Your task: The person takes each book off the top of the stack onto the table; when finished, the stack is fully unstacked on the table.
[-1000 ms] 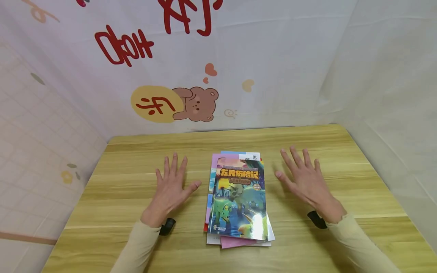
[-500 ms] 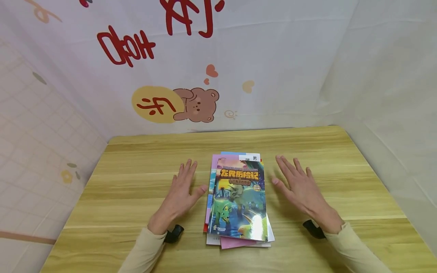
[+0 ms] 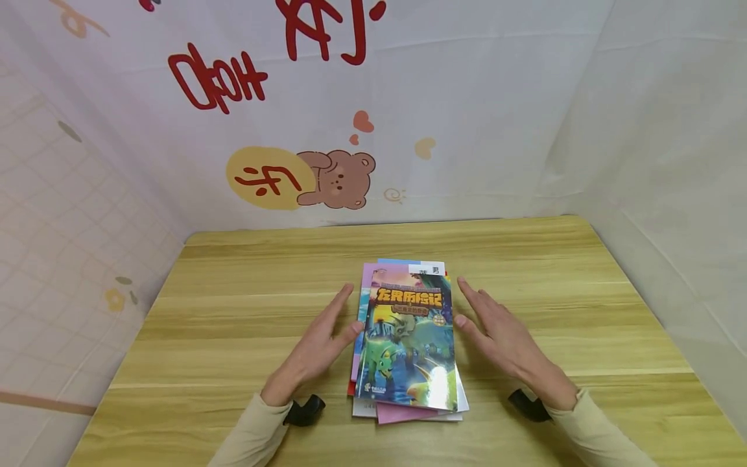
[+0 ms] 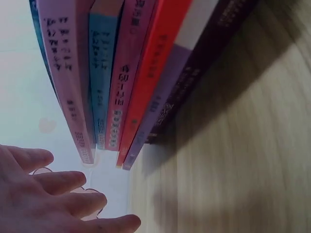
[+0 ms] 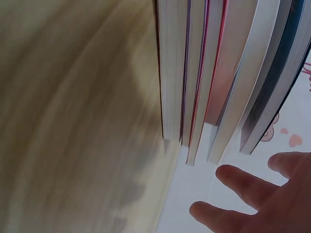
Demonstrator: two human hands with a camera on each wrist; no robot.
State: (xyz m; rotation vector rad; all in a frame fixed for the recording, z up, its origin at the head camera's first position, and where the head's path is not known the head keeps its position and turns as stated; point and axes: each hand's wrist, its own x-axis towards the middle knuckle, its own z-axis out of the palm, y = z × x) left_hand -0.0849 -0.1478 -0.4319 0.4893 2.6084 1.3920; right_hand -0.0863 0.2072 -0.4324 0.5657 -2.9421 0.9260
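A stack of several books stands between my two hands, its layers slightly out of line. The top book [image 3: 408, 344] has a glossy cover with dinosaurs and yellow lettering. My left hand [image 3: 318, 344] is by the stack's left side, fingers straight; its thumb tip appears at the edge, and I cannot tell if it touches. In the left wrist view, the fingers are apart from the coloured spines, among them a red spine [image 4: 155, 63]. My right hand [image 3: 504, 337] is at the right side, fingers extended. The right wrist view shows its fingers just short of the page edges [image 5: 233, 87].
The books lie on a wood-grain table [image 3: 251, 272]. A pale cloth wall [image 3: 478, 117] with a printed bear rises behind the table's back edge, and more cloth hangs at both sides. Black wrist bands [image 3: 305, 410] sit by the sleeves.
Both hands have moved inward toward the stack, the left one further than the right. Their spread fingers have come together and the palms have turned to face the books. The stack stays in place.
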